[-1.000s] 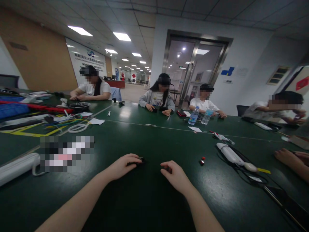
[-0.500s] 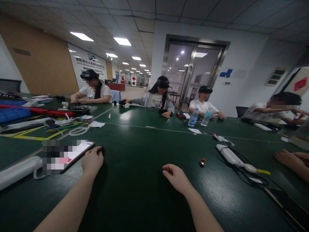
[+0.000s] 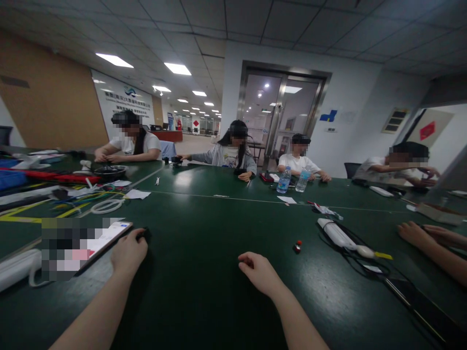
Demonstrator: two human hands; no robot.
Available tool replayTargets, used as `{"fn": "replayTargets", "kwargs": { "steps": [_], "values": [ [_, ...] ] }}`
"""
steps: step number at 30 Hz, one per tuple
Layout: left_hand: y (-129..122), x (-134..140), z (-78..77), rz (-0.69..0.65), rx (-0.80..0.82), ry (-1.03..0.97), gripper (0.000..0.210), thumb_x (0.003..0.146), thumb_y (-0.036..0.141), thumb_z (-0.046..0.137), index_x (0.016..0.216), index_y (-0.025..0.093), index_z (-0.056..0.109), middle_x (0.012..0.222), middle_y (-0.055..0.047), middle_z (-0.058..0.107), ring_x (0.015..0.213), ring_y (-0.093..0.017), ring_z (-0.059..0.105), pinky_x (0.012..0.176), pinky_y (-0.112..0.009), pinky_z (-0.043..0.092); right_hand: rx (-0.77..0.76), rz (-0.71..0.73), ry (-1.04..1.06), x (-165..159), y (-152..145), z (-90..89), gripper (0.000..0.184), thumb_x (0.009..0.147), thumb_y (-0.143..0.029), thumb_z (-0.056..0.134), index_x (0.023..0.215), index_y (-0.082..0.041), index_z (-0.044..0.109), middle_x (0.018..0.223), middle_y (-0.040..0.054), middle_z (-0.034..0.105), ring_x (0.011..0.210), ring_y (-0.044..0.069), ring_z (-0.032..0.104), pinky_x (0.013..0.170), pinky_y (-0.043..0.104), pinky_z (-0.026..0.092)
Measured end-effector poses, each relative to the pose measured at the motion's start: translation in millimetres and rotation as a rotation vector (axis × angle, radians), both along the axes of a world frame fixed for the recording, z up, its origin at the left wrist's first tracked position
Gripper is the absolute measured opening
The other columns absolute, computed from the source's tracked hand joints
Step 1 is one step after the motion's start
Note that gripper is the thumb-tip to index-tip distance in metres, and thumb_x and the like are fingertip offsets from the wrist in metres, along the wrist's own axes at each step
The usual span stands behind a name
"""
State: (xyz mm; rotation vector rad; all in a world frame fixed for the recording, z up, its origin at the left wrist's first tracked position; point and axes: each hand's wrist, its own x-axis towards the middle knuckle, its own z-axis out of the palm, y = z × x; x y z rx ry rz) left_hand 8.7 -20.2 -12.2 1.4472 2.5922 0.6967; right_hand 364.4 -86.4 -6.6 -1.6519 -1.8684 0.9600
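The left hand point(image 3: 130, 253) is just beside the right edge of a lit smartphone point(image 3: 116, 234) lying on the dark green surface point(image 3: 204, 272). Its fingers are bent around a small black object point(image 3: 146, 235), grasping it at the tips; the hand covers part of the object, and whether it touches the surface I cannot tell. The right hand point(image 3: 260, 274) lies well apart from the left, its fingers released in a loose curl, with the thumb just under the index finger.

Near the right hand, farther to the right, is a small red and dark item point(image 3: 298, 248). Beyond it lies a white elongated device point(image 3: 337, 234) with a black cable around it, and a flat black device point(image 3: 419, 301) lies closer to the camera. At the right edge, a co-worker's hands point(image 3: 416, 236) are over the surface.

On the left, a coiled white cable point(image 3: 107, 206) lies near a piece of white paper point(image 3: 137, 194). Across the surface stand two plastic water bottles point(image 3: 284, 180), side by side, in front of a seated person in white point(image 3: 297, 162).
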Motion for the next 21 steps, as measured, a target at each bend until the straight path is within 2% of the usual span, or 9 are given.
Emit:
{"fn": "replayTargets", "kwargs": {
  "steps": [14,21],
  "values": [
    [-0.2,-1.6,0.7,0.010,-0.005,-0.009,0.043,0.080,0.035,0.032,0.116,0.021,0.050,0.110,-0.017,0.055,0.100,-0.033,0.053,0.075,-0.042,0.045,-0.040,-0.007,0.016,-0.8,-4.8,7.9,0.029,0.078,-0.034,0.049,0.104,-0.026,0.057,0.096,0.0013,0.059,0.087,0.016,0.056,0.072,0.028,0.044],
    [0.4,-3.1,0.6,0.000,-0.005,-0.013,0.042,0.078,0.031,0.034,0.115,0.021,0.052,0.110,-0.017,0.055,0.100,-0.033,0.053,0.075,-0.042,0.045,-0.018,-0.006,0.005,0.6,-2.4,2.0,0.029,0.078,-0.035,0.049,0.104,-0.027,0.057,0.095,0.0009,0.059,0.085,0.016,0.057,0.071,0.028,0.044]
  ]
}}
